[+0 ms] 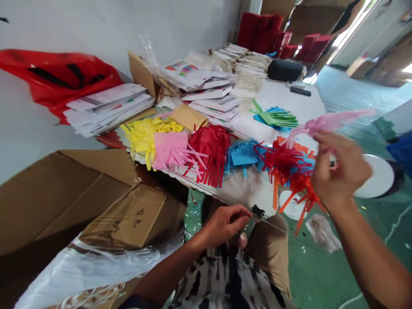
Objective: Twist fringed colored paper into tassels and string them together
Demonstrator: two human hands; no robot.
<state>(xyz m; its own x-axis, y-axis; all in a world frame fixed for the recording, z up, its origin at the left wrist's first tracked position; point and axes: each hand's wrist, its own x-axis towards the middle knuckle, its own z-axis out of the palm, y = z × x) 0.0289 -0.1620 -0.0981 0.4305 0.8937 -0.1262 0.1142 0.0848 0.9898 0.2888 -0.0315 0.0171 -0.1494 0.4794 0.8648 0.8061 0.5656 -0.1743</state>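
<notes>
Raised at the right, my right hand (341, 167) is closed on a pink fringed paper tassel (334, 122), whose strands stick out to both sides. My left hand (227, 223) is low in front of the table edge, thumb and forefinger brought together at a thin string (273, 225). That string runs along the table front, past a small black clip (258, 210). Fringed papers lie along the edge: yellow (141, 135), pink (170, 146), dark red (210, 148) and blue (244, 154). Beside my right hand, a red fringe (283, 156) overlaps blue and orange strips (302, 186).
Behind the fringes stand stacks of white printed packets (212, 101), green strips (277, 118) and cream bundles (247, 68). A red plastic bag (64, 77) lies at the left. Cardboard boxes (67, 193) fill the lower left. A round white stool (376, 176) stands right.
</notes>
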